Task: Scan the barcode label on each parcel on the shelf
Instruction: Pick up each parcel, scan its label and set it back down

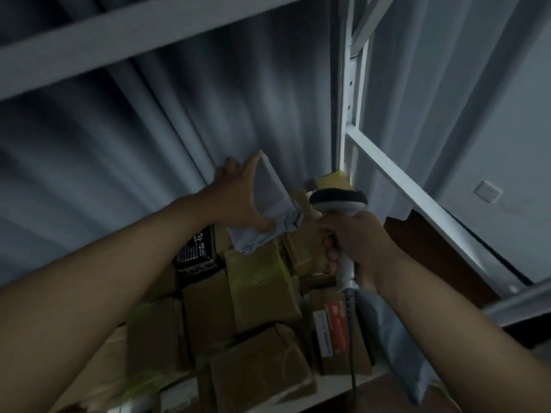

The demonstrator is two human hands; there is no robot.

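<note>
My left hand (pixel 235 198) grips a grey plastic mailer parcel (pixel 269 204), lifted above the shelf and tilted, with my thumb under its lower end. My right hand (pixel 354 242) is wrapped round the white handle of a barcode scanner (pixel 338 204), whose dark head sits just right of the mailer. No barcode label shows on the mailer's visible face. Below the hands, several brown cardboard parcels (pixel 262 281) lie packed together on the shelf. A black box with white print (pixel 196 251) lies under my left wrist.
A box with a red and white label (pixel 335 326) lies at the right of the pile, and another grey mailer (pixel 393 338) lies beside it. The white shelf upright (pixel 353 84) and a slanted brace (pixel 417 201) stand on the right. A grey curtain (pixel 179 114) hangs behind. The scanner cable (pixel 353 359) drops down.
</note>
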